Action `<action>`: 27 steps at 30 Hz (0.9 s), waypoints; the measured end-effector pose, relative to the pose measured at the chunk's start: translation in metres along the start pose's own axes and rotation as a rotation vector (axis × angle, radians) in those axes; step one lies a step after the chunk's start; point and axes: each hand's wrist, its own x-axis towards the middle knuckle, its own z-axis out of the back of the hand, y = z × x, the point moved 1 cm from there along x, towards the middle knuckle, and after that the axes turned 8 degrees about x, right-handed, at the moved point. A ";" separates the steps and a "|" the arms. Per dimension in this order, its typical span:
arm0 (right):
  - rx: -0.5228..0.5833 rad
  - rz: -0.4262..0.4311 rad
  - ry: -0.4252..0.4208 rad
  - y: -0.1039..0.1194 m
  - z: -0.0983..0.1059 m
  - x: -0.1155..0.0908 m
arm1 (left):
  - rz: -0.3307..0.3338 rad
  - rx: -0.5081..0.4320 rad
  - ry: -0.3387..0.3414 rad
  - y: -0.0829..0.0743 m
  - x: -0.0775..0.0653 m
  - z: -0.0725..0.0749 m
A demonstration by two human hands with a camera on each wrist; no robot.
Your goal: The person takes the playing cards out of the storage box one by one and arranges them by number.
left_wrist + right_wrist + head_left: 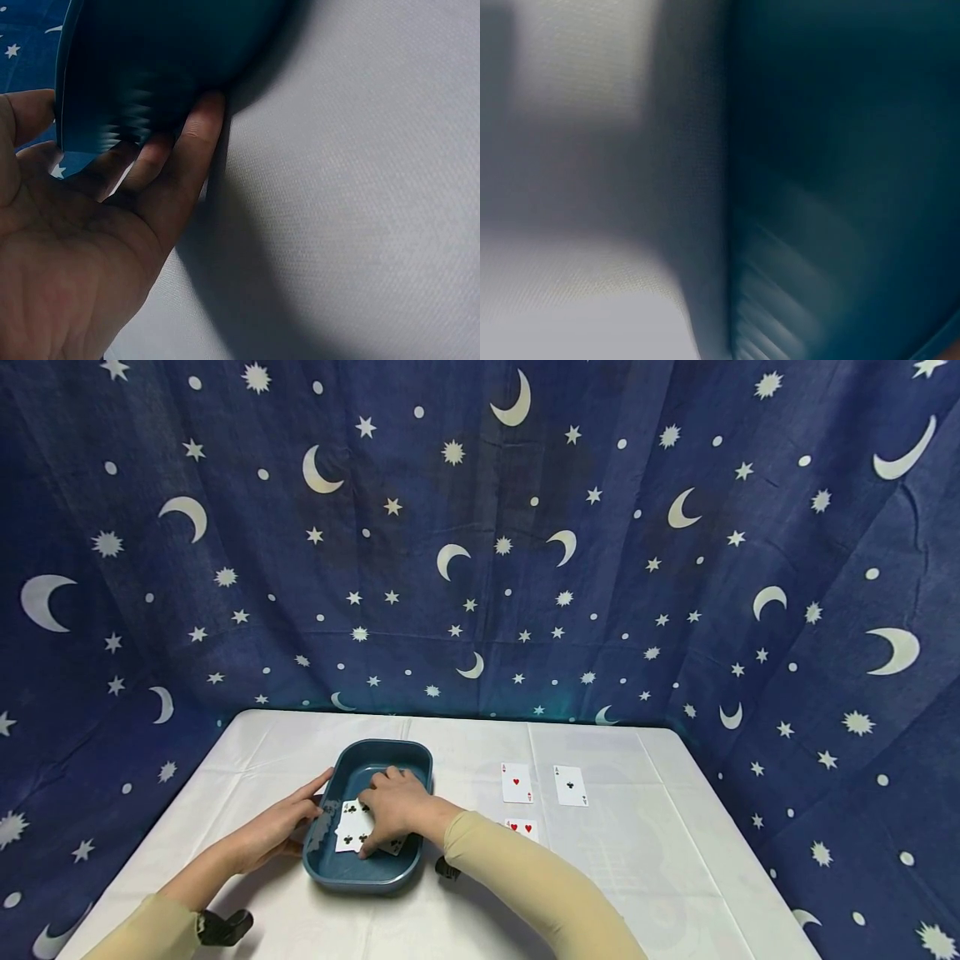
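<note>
A dark blue oblong bin [367,885] stands on the white table, left of centre. My left hand [273,831] holds its left side, with fingertips at the rim and fingers along the outer wall [187,45]. Inside the bin, a loose pile of playing cards [349,828] lies face up, club pips showing. My right hand [397,806] reaches over the right wall and grips these cards, its thumb at their near edge and fingers toward the far edge. The right wrist view shows mostly the bin's outer wall [840,150], with the right hand nearly out of frame.
Right of the bin lie an ace of hearts [517,783] and an ace of clubs [571,786], face up. Another heart card [522,828] is partly hidden by my right sleeve [525,877]. A blue curtain [480,527] with moons and stars hangs behind the table [660,877].
</note>
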 end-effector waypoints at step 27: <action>0.420 -0.011 -0.054 -0.020 0.016 -0.002 | 0.008 0.011 -0.017 -0.001 0.000 -0.001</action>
